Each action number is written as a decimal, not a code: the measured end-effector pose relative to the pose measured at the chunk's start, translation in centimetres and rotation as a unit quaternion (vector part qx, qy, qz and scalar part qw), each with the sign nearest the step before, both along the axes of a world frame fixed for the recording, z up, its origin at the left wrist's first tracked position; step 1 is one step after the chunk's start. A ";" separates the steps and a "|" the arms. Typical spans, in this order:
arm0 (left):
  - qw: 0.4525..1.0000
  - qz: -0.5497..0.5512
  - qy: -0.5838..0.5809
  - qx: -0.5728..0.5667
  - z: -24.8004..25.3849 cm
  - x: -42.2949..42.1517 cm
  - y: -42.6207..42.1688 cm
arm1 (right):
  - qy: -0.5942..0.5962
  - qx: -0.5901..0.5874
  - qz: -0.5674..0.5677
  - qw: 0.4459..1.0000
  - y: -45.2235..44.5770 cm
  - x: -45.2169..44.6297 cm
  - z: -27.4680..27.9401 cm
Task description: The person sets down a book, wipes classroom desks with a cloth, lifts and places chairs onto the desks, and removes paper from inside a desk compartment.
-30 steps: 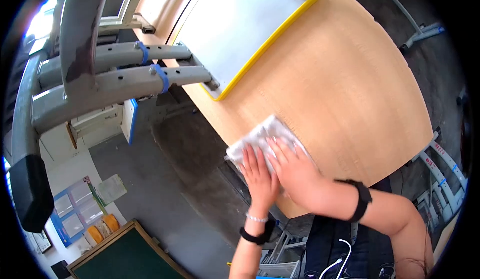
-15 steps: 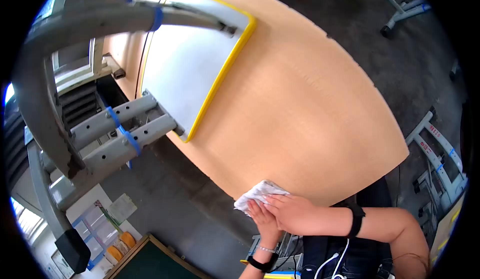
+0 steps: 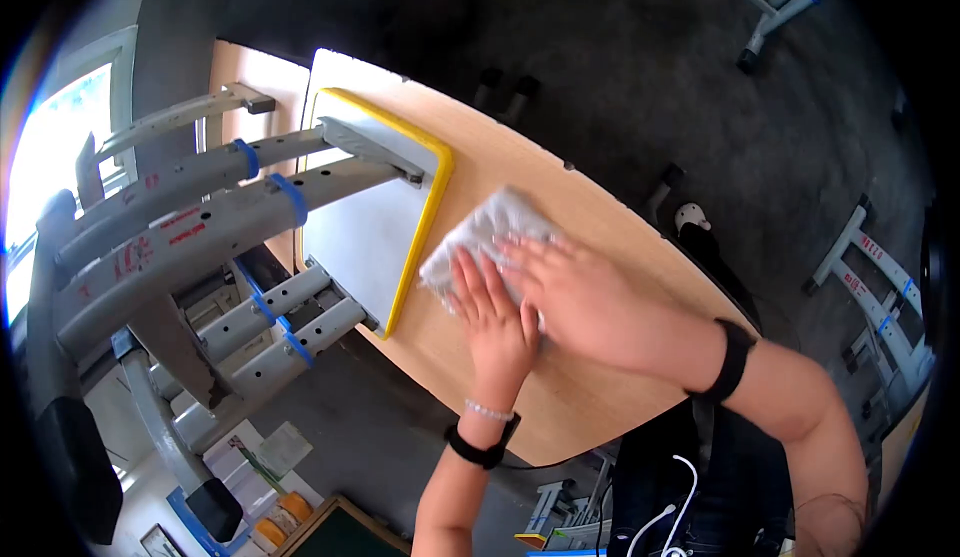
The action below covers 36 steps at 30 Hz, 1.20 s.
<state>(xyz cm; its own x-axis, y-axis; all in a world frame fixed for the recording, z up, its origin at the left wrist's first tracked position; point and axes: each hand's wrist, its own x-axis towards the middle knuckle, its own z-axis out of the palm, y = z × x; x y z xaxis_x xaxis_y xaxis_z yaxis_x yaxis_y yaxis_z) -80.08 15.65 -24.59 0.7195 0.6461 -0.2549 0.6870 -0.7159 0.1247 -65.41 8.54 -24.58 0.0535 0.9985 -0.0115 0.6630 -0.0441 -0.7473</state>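
Observation:
A pale, crumpled cloth (image 3: 490, 219) lies on the light wooden tabletop (image 3: 590, 382), right of a yellow-edged board. My left hand (image 3: 492, 332), with a beaded bracelet and a black band at the wrist, rests flat on the cloth's near part, fingers spread. Beside it, my right hand (image 3: 570, 292) presses on the cloth with fingers stretched out, a black band on its wrist. The palms hide part of the cloth.
The yellow-edged board (image 3: 370, 227) lies on the tabletop with grey metal legs (image 3: 225, 212) sticking out to the left. More metal frames (image 3: 880, 287) stand on the dark floor at right. A shoe (image 3: 691, 217) shows beyond the table's far edge.
The view has shifted. Both hands and the cloth have moved from the table's near edge further across the tabletop, closer to the board. The fingers stay flat on the cloth.

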 end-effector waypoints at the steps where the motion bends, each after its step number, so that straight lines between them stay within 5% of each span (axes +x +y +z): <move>1: 1.000 -0.009 -0.001 0.010 -0.1 1.9 0.6 | -0.006 0.009 -0.015 1.000 0.3 1.5 -0.2; 15: 0.996 -0.003 -0.035 0.086 -0.7 7.1 -1.9 | -0.109 0.018 -0.055 0.992 -2.4 4.5 0.7; 24: 0.989 0.021 -0.134 -0.066 -0.2 2.9 -14.8 | -0.236 -0.170 -0.102 0.951 -14.0 -2.8 4.0; 32: 0.982 0.051 -0.116 -0.140 -0.6 -7.5 -17.1 | -0.114 -0.182 -0.037 0.976 -15.6 -10.6 4.4; 36: 0.981 0.182 -0.031 -0.057 -0.2 -15.2 -15.8 | -0.047 -0.131 0.083 0.987 -12.2 -16.8 2.3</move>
